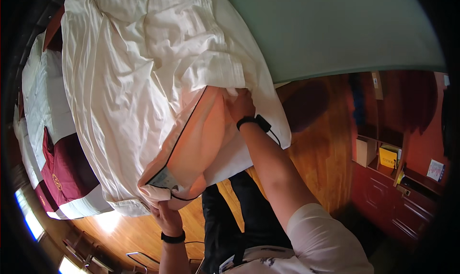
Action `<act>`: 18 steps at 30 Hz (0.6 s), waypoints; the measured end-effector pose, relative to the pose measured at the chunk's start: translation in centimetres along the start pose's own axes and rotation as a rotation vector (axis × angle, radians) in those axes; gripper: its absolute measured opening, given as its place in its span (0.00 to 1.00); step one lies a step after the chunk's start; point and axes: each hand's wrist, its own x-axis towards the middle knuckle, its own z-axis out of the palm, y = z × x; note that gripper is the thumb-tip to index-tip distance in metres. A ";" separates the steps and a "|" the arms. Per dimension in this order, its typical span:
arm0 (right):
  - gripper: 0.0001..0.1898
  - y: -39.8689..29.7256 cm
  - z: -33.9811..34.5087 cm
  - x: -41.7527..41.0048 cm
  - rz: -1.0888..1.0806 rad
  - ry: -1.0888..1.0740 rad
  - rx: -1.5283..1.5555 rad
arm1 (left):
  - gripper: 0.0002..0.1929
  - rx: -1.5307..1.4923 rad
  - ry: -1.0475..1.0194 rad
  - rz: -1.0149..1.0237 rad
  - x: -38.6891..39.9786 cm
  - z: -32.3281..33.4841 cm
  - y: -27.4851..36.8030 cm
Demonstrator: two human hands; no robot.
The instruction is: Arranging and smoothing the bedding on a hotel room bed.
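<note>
A rumpled white duvet cover (143, 105) is spread over the bed in front of me. Its near end gapes, showing a peach-lit inner layer (197, 141) with a thin black trim (185, 126) running along it. At the lower corner of this opening, my left hand (168, 219) pinches the bunched fabric. My right hand (242, 107) grips the cloth at the other side of the opening, its fingertips partly hidden in the folds. Below the raised fabric, a flat white sheet (230, 162) covers the bed's near end.
To the left stand more beds with white bedding (54, 83) and a maroon bed runner (72, 166). A grey-green panel (334, 29) fills the upper right. Wooden floor (316, 155) surrounds my legs. At right is a red cabinet (373, 187) with shelves holding a yellow box (389, 155).
</note>
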 end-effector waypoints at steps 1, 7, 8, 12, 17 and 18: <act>0.19 -0.6 0.5 0.5 0.061 -0.027 -0.025 | 0.18 0.182 0.027 0.127 0.0 0.0 0.7; 0.15 5.5 0.7 1.8 0.059 -0.001 0.323 | 0.13 -0.776 0.070 -0.517 -0.1 1.4 3.7; 0.13 6.3 -0.4 1.2 0.139 -0.176 0.513 | 0.13 -0.858 0.063 -0.506 0.4 1.4 4.3; 0.06 6.0 -11.2 -6.9 -0.061 -0.241 0.665 | 0.11 -0.880 -0.110 -0.421 0.4 -0.4 4.8; 0.12 10.2 -23.2 -12.4 0.248 -0.565 1.394 | 0.11 -0.727 -0.294 -0.265 0.4 -0.8 8.5; 0.12 10.5 -23.7 -12.4 0.244 -0.564 1.393 | 0.10 -0.684 -0.384 -0.226 0.9 -0.9 9.6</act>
